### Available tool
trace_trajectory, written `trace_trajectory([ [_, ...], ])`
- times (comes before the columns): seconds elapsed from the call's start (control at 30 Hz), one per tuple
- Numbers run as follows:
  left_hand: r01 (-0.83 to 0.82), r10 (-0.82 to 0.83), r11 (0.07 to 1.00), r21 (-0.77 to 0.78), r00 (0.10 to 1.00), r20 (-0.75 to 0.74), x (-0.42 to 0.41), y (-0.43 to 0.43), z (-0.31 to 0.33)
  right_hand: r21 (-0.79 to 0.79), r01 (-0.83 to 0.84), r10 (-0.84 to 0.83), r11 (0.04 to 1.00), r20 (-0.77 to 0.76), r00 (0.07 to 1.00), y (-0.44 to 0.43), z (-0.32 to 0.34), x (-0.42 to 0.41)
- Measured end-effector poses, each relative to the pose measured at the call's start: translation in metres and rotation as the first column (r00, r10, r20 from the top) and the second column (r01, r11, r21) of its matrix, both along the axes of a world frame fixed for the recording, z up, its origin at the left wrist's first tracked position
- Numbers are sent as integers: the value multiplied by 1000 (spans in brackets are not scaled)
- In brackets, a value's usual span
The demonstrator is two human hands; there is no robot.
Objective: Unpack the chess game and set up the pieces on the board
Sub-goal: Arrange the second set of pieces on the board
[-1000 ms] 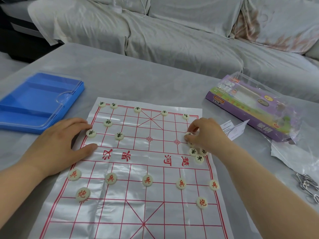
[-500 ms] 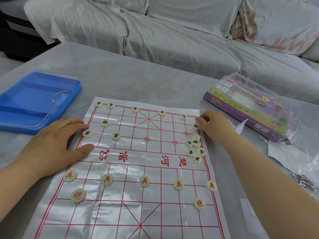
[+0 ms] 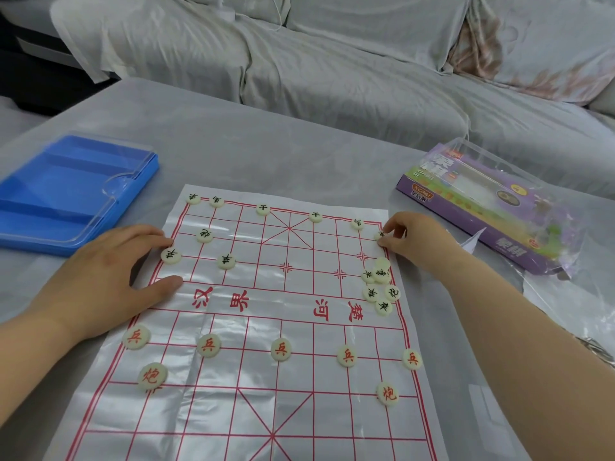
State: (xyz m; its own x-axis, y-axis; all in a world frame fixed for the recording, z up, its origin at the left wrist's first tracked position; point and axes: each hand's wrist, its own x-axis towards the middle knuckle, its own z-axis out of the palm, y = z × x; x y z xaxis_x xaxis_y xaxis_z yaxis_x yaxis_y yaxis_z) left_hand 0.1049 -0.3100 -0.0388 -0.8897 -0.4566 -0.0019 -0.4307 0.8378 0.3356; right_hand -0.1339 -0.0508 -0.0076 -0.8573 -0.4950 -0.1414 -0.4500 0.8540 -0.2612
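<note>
A thin white board sheet (image 3: 253, 410) with red grid lines lies on the table. Round cream pieces with black characters line its far rows, and a small heap of black-lettered pieces (image 3: 379, 286) sits near the right edge. Red-lettered pieces (image 3: 280, 349) form a row nearer me. My left hand (image 3: 109, 277) presses flat on the sheet's left edge, fingers straight, beside a black piece (image 3: 171, 255). My right hand (image 3: 419, 244) pinches one black-lettered piece (image 3: 380, 235) at the far right corner of the grid.
A blue plastic tray with a clear lid (image 3: 66, 194) lies at the left. The purple game box (image 3: 482, 201) in clear wrap sits at the right, with crumpled plastic (image 3: 572, 311) beside it. A covered sofa (image 3: 332, 61) stands behind the table.
My right hand left the heap of black pieces with one piece and carried it up to the board's far right corner. My left hand stayed pressed on the sheet.
</note>
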Motion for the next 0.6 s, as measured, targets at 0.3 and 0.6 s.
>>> trace_trajectory([
  [0.3,-2,2,1000,4,1000,-12,-1,-1,-4,-44,100,-102,994,-37,994,-12,-3,-8],
  [0.6,2,-2,1000,-11,999,-35,-1,-2,-6,-56,92,-93,994,-15,996,-8,-2,-10],
])
